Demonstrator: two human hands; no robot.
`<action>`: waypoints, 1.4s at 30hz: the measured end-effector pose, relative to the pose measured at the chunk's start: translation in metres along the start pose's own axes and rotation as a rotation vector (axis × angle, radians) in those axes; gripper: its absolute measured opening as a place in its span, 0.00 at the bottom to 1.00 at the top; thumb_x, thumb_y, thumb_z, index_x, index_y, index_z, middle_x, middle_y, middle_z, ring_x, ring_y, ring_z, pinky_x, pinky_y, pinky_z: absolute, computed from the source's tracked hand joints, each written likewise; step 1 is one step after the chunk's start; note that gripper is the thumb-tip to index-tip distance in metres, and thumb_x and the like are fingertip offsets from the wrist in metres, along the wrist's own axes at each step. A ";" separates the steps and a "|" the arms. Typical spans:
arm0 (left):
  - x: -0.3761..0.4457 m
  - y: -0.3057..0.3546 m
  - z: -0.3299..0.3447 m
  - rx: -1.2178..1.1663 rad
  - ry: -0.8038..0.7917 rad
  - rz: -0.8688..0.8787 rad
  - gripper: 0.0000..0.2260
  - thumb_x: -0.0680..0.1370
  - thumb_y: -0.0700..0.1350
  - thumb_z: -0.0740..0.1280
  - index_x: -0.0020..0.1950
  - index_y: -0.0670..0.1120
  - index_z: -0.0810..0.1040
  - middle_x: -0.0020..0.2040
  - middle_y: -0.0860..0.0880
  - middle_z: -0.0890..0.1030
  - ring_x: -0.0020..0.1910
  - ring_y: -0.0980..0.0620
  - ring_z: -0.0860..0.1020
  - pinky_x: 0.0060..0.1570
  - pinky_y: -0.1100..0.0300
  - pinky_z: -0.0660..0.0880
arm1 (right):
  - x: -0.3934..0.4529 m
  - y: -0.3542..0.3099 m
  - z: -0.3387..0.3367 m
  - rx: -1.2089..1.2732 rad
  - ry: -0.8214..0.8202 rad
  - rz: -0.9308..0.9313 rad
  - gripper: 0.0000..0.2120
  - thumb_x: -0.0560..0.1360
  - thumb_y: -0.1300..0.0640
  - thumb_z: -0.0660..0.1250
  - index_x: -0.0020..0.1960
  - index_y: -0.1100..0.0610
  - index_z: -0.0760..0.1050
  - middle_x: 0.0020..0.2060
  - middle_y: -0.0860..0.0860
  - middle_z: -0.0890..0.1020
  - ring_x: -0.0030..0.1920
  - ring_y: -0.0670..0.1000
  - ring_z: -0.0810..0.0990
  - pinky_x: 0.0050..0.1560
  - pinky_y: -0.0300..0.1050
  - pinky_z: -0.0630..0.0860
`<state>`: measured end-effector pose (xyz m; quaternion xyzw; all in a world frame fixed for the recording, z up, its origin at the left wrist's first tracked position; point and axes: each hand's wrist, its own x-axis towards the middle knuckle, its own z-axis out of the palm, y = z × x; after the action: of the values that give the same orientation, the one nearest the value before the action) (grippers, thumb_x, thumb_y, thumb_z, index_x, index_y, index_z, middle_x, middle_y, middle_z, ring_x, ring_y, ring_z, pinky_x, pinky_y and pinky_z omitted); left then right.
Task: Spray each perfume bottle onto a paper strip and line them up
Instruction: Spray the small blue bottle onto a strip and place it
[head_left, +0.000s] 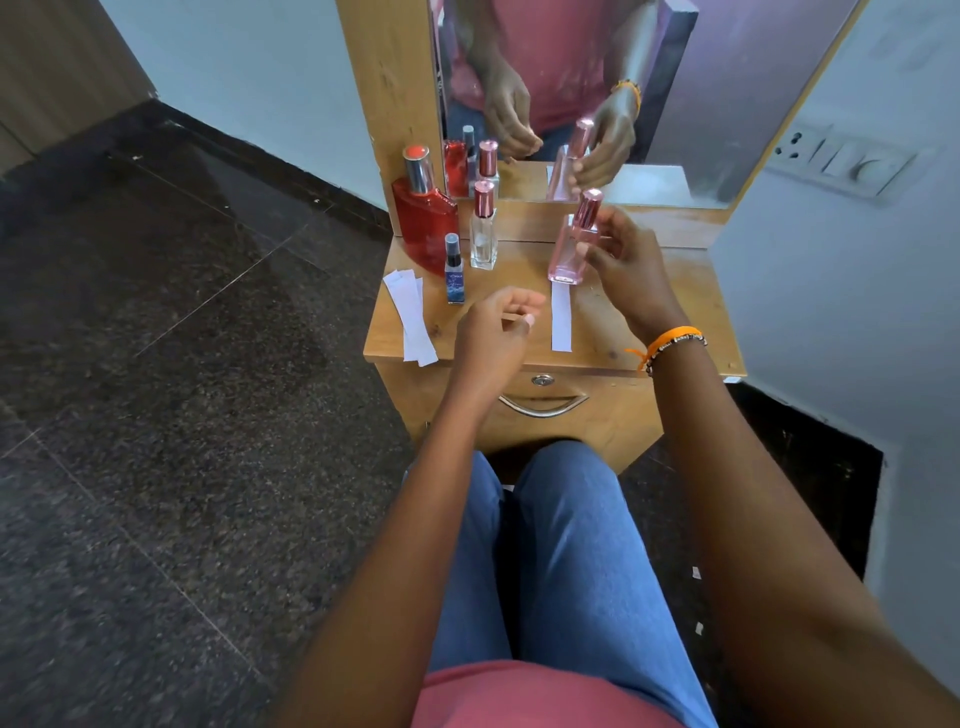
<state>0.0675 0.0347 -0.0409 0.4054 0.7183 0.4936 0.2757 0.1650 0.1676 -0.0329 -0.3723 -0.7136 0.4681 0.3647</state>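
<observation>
A: Which step is in hand?
B: The pink bottle (571, 244) is stood at the far end of one paper strip (561, 317), fingers of the right hand (626, 265) loosely against it; whether it is grasped cannot be told. The left hand (498, 325) is loosely curled, empty.
A: And next?
B: Probably a clear bottle (483, 228), left of the pink bottle, is to be fetched.

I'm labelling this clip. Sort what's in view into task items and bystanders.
Task items: pink bottle at the right hand, single paper strip, spare strips, red bottle, clear bottle, small blue bottle, left hand.

Bystanders: mirror, drawer handle, wall switches.
</observation>
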 end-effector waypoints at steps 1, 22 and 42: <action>0.000 0.000 -0.001 -0.004 -0.002 -0.001 0.12 0.77 0.36 0.62 0.52 0.50 0.79 0.47 0.54 0.80 0.48 0.56 0.78 0.45 0.70 0.70 | 0.001 0.001 0.001 -0.001 -0.007 0.003 0.17 0.74 0.72 0.60 0.56 0.54 0.74 0.48 0.51 0.80 0.49 0.49 0.78 0.48 0.40 0.75; -0.008 -0.021 -0.050 0.331 0.393 -0.128 0.11 0.75 0.36 0.64 0.54 0.47 0.78 0.56 0.48 0.76 0.52 0.48 0.77 0.56 0.55 0.70 | -0.058 -0.014 0.067 -0.111 0.119 0.047 0.09 0.74 0.69 0.62 0.44 0.56 0.74 0.37 0.53 0.79 0.38 0.53 0.79 0.44 0.45 0.76; -0.014 -0.054 -0.064 0.353 0.309 -0.158 0.16 0.78 0.39 0.63 0.65 0.48 0.74 0.58 0.44 0.75 0.58 0.45 0.69 0.50 0.62 0.63 | -0.057 -0.034 0.145 -0.221 0.057 0.288 0.08 0.65 0.60 0.75 0.37 0.53 0.76 0.36 0.49 0.81 0.43 0.52 0.82 0.43 0.45 0.76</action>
<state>0.0072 -0.0186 -0.0687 0.3095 0.8565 0.3934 0.1255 0.0586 0.0503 -0.0538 -0.5217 -0.6892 0.4236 0.2709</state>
